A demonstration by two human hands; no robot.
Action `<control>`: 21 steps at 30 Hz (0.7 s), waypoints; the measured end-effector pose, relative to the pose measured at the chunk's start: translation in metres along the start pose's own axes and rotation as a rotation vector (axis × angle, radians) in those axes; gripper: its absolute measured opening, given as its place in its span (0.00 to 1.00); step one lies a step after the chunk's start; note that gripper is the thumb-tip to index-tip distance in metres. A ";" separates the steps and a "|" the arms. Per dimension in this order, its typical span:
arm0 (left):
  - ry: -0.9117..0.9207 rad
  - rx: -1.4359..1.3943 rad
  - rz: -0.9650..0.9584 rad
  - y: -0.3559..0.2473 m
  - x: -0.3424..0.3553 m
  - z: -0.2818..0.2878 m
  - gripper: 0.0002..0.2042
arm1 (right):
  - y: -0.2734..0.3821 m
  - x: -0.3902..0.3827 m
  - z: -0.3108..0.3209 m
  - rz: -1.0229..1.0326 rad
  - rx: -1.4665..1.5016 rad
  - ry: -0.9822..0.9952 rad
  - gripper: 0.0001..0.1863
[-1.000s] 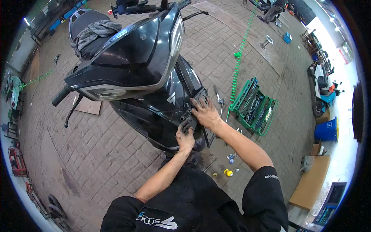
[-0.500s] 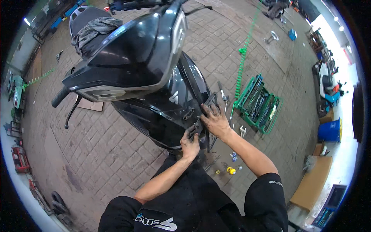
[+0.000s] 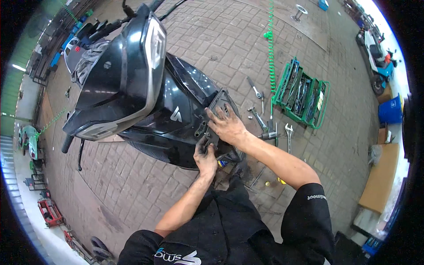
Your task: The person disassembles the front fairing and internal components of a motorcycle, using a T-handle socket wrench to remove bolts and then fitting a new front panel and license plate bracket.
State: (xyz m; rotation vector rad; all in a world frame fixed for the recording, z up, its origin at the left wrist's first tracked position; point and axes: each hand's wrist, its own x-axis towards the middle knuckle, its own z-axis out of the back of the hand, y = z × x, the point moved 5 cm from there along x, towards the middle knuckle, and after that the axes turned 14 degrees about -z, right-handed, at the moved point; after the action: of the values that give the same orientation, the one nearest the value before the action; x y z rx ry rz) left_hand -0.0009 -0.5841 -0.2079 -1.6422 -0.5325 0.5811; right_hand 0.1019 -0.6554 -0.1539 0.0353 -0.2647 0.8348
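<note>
The black scooter [image 3: 110, 75] has its front panel below me. My right hand [image 3: 225, 126] rests with spread, grimy fingers over a dark rectangular plate with a frame [image 3: 236, 152] at the panel's right side. Just below it, my left hand [image 3: 205, 154] has its fingers closed on a small dark bracket, partly hidden by them. Dark fittings with holes [image 3: 202, 129] lie between the hands on the panel.
An open green toolbox [image 3: 300, 95] stands on the floor to the right, beside a coiled green hose [image 3: 270, 62], wrenches [image 3: 288, 137] and a ratchet [image 3: 254, 88]. A blue bin [image 3: 389, 110] and cardboard [image 3: 377, 176] line the right wall, with another scooter [image 3: 375, 62] beyond.
The view has swung, shifting the scooter leftward in the picture and bringing more floor tools into sight. Both hands stay at the plate and bracket, with small shifts of the fingers.
</note>
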 end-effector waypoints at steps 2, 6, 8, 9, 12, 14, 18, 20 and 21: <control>-0.015 0.001 0.070 0.000 0.003 -0.002 0.16 | -0.001 0.004 -0.001 0.011 0.003 0.035 0.14; -0.090 -0.081 0.089 0.007 0.000 0.006 0.15 | 0.009 0.010 0.001 0.074 0.016 0.039 0.13; -0.063 -0.011 0.058 0.006 0.003 0.010 0.15 | 0.008 0.014 0.002 0.072 0.009 0.103 0.14; -0.062 -0.028 0.079 0.008 0.003 0.012 0.15 | 0.009 0.015 0.002 0.069 0.015 0.118 0.14; -0.050 -0.047 0.098 0.011 0.004 0.013 0.14 | 0.009 0.017 0.000 0.068 0.016 0.160 0.14; -0.034 -0.010 0.053 0.008 0.006 0.013 0.14 | 0.009 0.019 0.001 0.053 0.004 0.178 0.14; 0.031 0.063 0.068 0.017 0.011 0.017 0.14 | 0.009 0.021 -0.001 0.055 -0.047 0.200 0.14; 0.002 0.021 0.056 0.022 0.010 0.017 0.14 | 0.011 0.024 0.002 0.077 -0.047 0.189 0.13; -0.009 -0.003 0.054 0.021 0.009 0.017 0.14 | 0.012 0.024 0.004 0.085 -0.050 0.188 0.13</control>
State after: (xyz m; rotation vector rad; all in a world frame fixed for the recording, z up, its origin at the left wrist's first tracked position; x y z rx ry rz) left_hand -0.0049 -0.5685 -0.2319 -1.6613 -0.4969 0.6274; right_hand 0.1076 -0.6298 -0.1450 -0.1013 -0.1098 0.9088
